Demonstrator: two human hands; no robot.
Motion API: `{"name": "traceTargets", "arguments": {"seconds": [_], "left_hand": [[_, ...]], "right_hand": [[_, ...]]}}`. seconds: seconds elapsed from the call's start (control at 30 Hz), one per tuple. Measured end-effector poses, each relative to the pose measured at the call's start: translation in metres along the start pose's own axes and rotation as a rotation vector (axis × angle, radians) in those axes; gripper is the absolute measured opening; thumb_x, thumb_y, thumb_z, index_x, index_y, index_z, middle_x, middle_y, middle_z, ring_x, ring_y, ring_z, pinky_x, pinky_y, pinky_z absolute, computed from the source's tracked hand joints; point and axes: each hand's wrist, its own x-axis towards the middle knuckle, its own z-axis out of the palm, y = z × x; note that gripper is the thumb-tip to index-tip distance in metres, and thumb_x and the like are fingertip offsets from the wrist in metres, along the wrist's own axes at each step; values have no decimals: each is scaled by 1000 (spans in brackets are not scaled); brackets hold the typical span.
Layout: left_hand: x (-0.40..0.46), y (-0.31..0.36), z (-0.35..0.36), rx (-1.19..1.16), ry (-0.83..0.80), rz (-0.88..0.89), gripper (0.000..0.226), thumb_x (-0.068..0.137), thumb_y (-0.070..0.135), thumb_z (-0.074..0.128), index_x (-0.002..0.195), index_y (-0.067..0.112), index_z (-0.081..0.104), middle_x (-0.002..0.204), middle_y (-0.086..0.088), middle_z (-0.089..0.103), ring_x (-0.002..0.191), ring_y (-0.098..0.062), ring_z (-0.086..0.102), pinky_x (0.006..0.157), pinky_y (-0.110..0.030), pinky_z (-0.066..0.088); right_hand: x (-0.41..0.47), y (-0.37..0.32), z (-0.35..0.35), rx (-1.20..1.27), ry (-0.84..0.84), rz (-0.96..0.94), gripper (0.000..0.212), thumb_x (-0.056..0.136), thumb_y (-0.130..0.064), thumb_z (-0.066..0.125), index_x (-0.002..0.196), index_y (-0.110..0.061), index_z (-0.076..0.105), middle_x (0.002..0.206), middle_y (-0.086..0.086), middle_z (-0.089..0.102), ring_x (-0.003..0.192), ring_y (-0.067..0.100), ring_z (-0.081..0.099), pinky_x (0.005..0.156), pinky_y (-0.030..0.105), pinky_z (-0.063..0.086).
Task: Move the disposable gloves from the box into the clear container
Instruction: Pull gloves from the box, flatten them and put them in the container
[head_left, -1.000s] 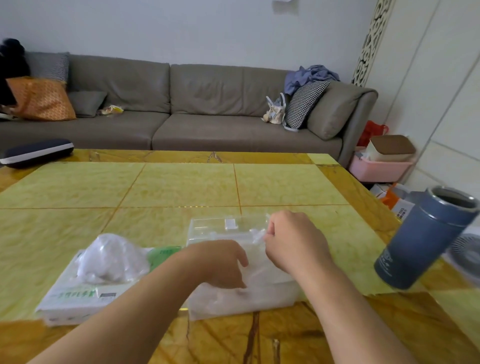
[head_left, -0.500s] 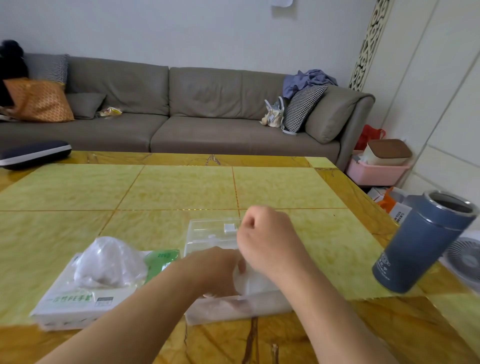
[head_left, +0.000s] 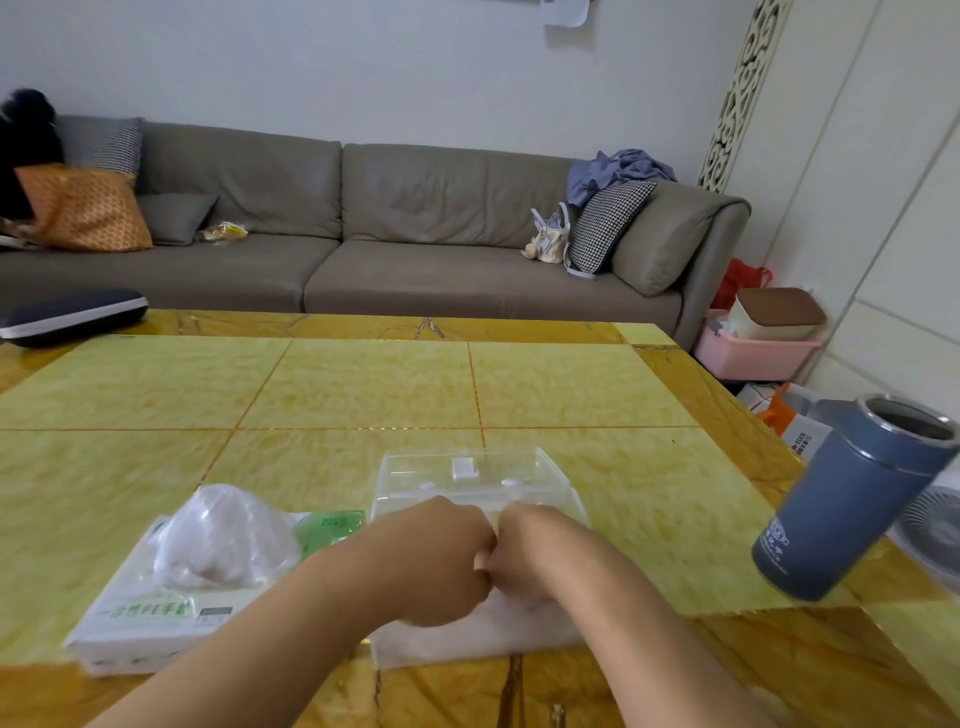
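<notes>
Both hands, left hand (head_left: 441, 564) and right hand (head_left: 530, 558), curl knuckle-to-knuckle, seemingly pressing gloves (head_left: 483, 631) into the clear container (head_left: 467, 467) beside the box (head_left: 145, 618); next, likely reach for the box's remaining bunch (head_left: 218, 535).

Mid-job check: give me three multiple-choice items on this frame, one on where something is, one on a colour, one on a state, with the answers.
1. Where does the glove box lie relative to the clear container?
A. on its left
B. on its right
C. behind it, toward the sofa

2. What colour is the tumbler at the table's right edge?
A. red
B. blue-grey
C. white

3. In what state is the tumbler?
A. capped with a lid
B. lying flat
C. uncapped, its mouth open

Answers:
1. A, since the box sits left of the container, where the left hand and right hand meet.
2. B, its body is blue-grey with a metal rim.
3. C, the dark inside shows through the open mouth.
</notes>
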Motion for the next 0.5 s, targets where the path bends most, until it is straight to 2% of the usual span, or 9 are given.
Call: {"name": "traceTargets", "arguments": {"seconds": [0.07,0.17,0.23,0.27,0.3,0.37,0.43,0.5], "left_hand": [[-7,0,-2,-37,-64,-23,32,101,37,47,98,17,72,98,-3,74,90,-21,69,87,-42,58],[-10,-3,-5,-30,-165,-67,46,107,44,39,107,15,75,101,-3,76,97,-21,70,95,-41,55],[-6,-4,-6,-32,-191,-82,43,107,41,39,112,17,75,108,-1,76,102,-21,69,97,-41,54],[-4,-3,-7,-18,-180,-80,38,106,37,42,114,18,74,111,0,75,103,-21,69,96,-41,55],[0,-1,-6,-11,-147,-67,33,104,31,45,114,19,74,111,0,74,102,-22,68,93,-40,56],[7,2,-2,-50,-40,-53,23,98,17,49,102,14,72,98,-3,72,90,-23,67,81,-37,57],[14,4,5,-164,32,-79,15,90,8,51,89,4,65,87,-10,69,81,-27,65,69,-36,50],[19,2,14,-302,31,-137,19,87,12,60,99,0,68,100,-17,73,84,-30,67,69,-35,47]], "right_hand": [[2,-1,0,-37,-16,0,31,101,-21,55,72,-12,51,71,5,52,59,19,47,58,30,41],[3,-2,0,-87,-73,15,20,104,-11,47,86,-6,53,85,7,54,76,21,56,75,32,45],[2,-2,-1,-58,-64,-19,15,105,-11,47,104,-7,61,100,10,62,93,27,61,80,33,44],[0,-2,-1,-59,-68,-27,15,106,-9,47,104,-7,62,100,10,62,93,26,58,79,33,44],[-3,-1,-1,-74,-78,-38,18,106,-7,45,93,-8,58,92,8,58,89,25,54,78,32,42],[-5,-1,-1,-108,-99,-55,30,105,-5,44,76,-10,49,78,5,48,87,24,47,73,31,40],[-9,-1,-2,-118,-107,-92,26,104,-9,48,78,-9,54,75,6,48,86,25,49,66,30,40],[-11,1,-4,-78,-79,-111,14,102,-11,54,92,-8,64,81,6,56,85,25,54,65,31,43]]}}
